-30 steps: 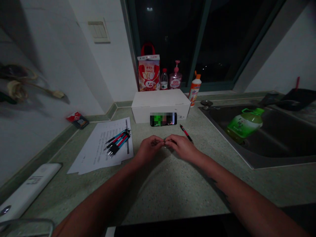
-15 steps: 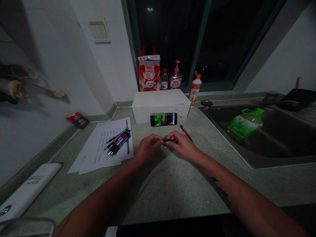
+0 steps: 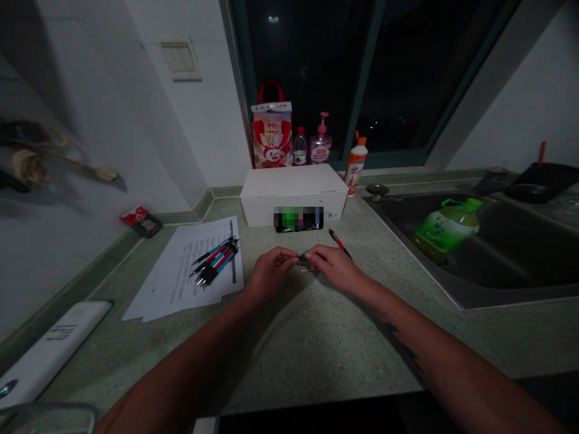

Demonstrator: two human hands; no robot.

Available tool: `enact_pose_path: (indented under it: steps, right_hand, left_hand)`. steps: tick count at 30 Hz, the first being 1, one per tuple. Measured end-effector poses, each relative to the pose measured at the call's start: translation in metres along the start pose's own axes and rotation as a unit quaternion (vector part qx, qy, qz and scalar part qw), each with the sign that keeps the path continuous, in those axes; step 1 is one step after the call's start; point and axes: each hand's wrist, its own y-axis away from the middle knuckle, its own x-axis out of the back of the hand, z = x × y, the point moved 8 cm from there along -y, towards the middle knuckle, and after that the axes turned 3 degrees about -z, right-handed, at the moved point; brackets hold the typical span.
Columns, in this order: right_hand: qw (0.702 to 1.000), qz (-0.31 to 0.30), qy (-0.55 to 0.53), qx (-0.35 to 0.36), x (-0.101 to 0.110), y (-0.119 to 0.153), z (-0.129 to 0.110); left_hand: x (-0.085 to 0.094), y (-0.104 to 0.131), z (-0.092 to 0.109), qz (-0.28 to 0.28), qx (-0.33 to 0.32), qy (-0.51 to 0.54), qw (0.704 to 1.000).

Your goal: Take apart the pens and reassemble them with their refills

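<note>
Over the middle of the counter, my left hand (image 3: 271, 271) and my right hand (image 3: 335, 265) meet fingertip to fingertip. Both pinch a short, dark teal pen part (image 3: 303, 256), mostly covered by the fingers. Just below it a thin, pale sliver (image 3: 307, 270) lies on the counter, too small to name. Beyond my right hand rests a red and black pen (image 3: 339, 243). Several red, blue and black pens (image 3: 216, 262) lie in a bunch on printed sheets (image 3: 181, 271) to the left.
A phone (image 3: 299, 219) leans against a white box (image 3: 294, 182) behind my hands. To the right is a sink (image 3: 497, 265) with a green-labelled jug (image 3: 450, 226) in it. A long white appliance (image 3: 58, 343) lies at left. Bottles (image 3: 320, 147) stand behind the box.
My right hand's fingers have closed in toward the left hand, covering more of the dark part. The left hand keeps its pinch. The view has shifted slightly.
</note>
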Motion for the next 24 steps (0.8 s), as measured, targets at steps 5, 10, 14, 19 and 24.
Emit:
enact_pose_path:
  steps: [5,10,14,19,24]
  right_hand:
    - [1.000,0.014,-0.014,0.016,0.0038,0.0003,-0.0032]
    - [1.000,0.002,0.004,-0.003,0.0024,0.0005,-0.0015]
    - [1.000,-0.004,0.011,0.000,0.0008,0.0003,-0.0006]
    - [1.000,-0.008,0.013,0.000,0.0016,0.0010,-0.0006]
    - [1.000,-0.012,0.022,0.011,0.0009,0.0007,-0.0032]
  left_hand:
    - [0.0023,0.0002,0.0001,0.009,-0.004,0.002,1.000]
    - [0.0030,0.0003,-0.0002,0.012,0.002,-0.003,1.000]
    - [0.0024,0.0002,-0.0009,0.012,0.005,0.010,1.000]
    - [0.0016,0.0001,-0.0020,0.007,0.002,-0.001,1.000]
    - [0.0009,-0.0006,-0.0044,0.001,0.007,-0.008,1.000]
